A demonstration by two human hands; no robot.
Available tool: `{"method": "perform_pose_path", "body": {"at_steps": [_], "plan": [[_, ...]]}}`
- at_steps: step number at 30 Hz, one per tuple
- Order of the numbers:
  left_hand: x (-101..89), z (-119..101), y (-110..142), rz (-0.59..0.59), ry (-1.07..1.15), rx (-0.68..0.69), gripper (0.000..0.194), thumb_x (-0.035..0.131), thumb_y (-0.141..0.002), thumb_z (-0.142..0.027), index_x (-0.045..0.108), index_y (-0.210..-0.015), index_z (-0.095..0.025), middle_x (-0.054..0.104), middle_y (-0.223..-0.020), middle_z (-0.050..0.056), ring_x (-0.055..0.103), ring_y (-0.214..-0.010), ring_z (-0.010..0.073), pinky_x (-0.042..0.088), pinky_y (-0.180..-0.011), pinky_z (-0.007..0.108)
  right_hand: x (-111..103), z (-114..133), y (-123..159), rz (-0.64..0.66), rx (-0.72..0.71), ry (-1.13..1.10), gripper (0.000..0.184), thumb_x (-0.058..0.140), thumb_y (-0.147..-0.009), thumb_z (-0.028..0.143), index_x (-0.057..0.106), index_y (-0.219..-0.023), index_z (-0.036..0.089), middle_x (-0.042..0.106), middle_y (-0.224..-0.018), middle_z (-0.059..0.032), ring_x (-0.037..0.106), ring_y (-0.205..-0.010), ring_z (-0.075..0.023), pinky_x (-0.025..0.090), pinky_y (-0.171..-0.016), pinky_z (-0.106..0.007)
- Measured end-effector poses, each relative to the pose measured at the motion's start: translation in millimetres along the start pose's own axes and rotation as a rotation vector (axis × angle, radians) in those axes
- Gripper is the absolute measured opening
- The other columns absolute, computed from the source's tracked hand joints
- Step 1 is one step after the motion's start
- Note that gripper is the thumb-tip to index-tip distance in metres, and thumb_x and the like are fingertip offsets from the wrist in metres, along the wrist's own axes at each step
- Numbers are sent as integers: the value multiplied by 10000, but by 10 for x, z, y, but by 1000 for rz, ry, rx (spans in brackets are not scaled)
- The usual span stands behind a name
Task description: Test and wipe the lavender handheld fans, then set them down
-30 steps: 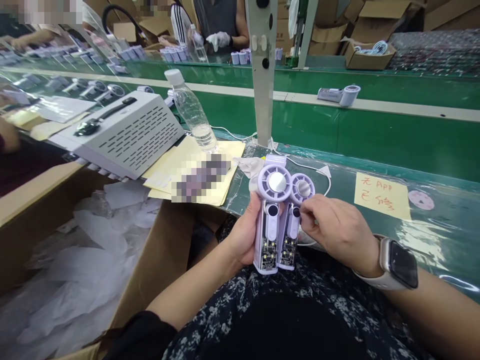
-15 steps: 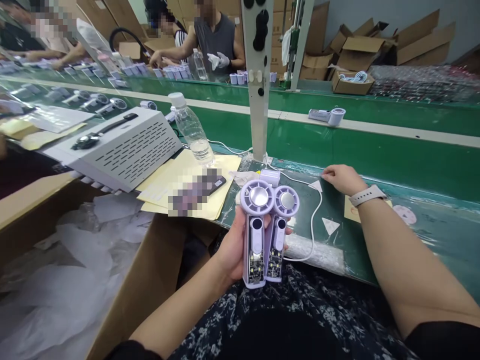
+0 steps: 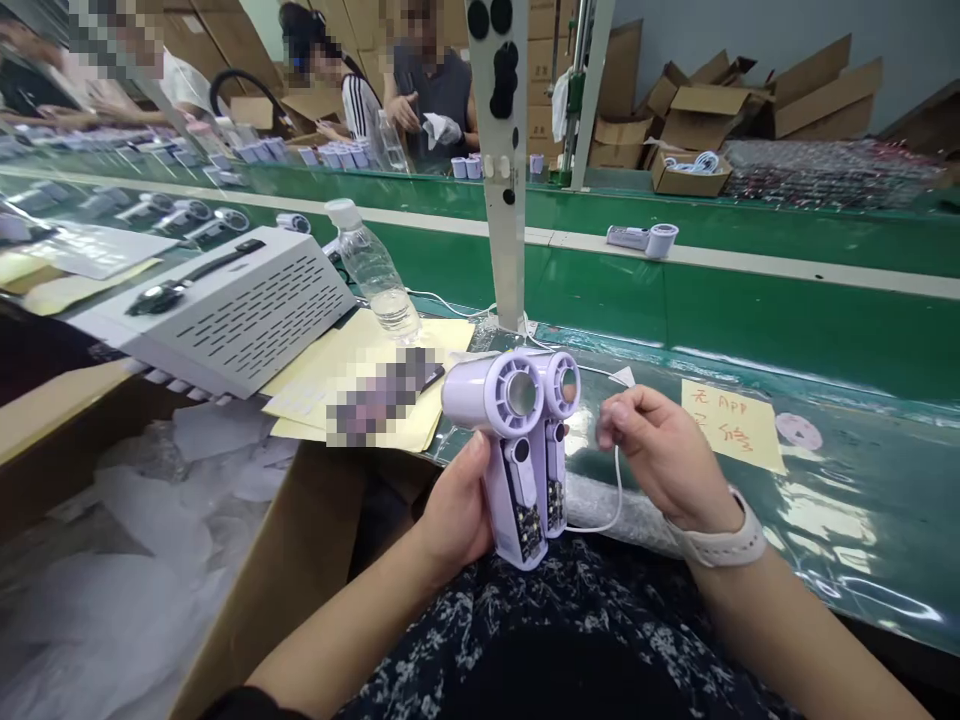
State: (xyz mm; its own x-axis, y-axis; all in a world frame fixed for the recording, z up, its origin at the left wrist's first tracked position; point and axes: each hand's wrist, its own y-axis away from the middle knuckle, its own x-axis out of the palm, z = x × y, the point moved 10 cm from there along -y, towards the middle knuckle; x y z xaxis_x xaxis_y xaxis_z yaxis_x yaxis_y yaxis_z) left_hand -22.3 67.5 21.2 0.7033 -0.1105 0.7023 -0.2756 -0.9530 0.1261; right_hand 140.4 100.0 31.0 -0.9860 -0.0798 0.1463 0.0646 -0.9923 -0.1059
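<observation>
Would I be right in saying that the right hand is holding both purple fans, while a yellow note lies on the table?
Not quite: the head view shows the left hand, not the right hand, holding both purple fans. A yellow note does lie on the table.

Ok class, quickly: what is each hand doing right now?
Left hand: closed, holding two lilac fans.
Right hand: fingers curled beside the fans; whether it pinches anything cannot be told.

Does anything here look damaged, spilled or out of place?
Nothing looks spilled. The two lilac fans in the left hand show circuit boards; whether uncovered or behind clear plastic, I can't tell. The bottle seems to lean, possibly just lens distortion.
</observation>
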Motion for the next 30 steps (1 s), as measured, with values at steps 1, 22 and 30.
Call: {"method": "perform_pose_path", "body": {"at_steps": [1,22,30], "plan": [[-7,26,3,-1,4,-17,500,766,-784,-617,769,-1064,-203,794,-1044,85,693,-1164,338,509,-1087,473,-71,-9,-16,-10,27,-65,307,757,-871,388,545,-746,205,594,-697,18,580,-592,-129,510,-575,-278],[20,37,-3,-34,-58,-42,628,822,-756,-579,671,-1172,-133,759,-1167,175,683,-1181,389,531,-1046,531,312,-108,324,142,235,-256,526,939,-697,387,682,-1135,250,783,-1123,-92,773,-955,-294,657,-839,-456],[198,27,90,207,42,-209,505,615,-890,-257,567,-1386,-179,725,-1274,146,678,-1211,351,534,-1048,517,244,-126,387,61,255,-268,631,901,-632,638,673,-1085,262,785,-1044,-114,760,-710,-296,642,-550,-404]]}}
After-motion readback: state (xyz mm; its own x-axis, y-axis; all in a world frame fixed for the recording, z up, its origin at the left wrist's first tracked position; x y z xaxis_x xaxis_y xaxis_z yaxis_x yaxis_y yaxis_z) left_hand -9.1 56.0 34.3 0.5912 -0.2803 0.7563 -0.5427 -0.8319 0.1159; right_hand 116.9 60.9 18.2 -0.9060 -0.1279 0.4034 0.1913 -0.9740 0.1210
